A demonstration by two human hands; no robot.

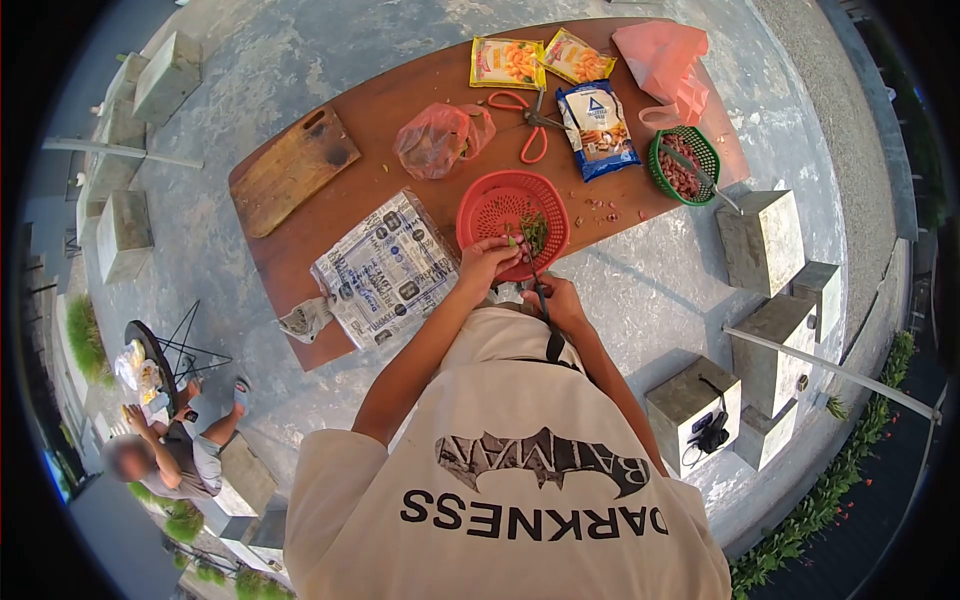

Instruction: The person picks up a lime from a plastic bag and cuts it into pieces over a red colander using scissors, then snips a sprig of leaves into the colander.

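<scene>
My left hand is closed at the near rim of a red plastic basket, pinching a small green piece whose kind I cannot make out. My right hand grips a knife by its dark handle. The thin blade points away from me, over the basket beside my left fingers. Chopped green bits lie in the right part of the basket. A printed plastic packet lies flat on the table to the left of my left hand.
On the brown table are a cutting board, a red plastic bag, orange-handled scissors, yellow packets, a blue-white packet, a pink bag and a green basket of shallots. A person sits at lower left.
</scene>
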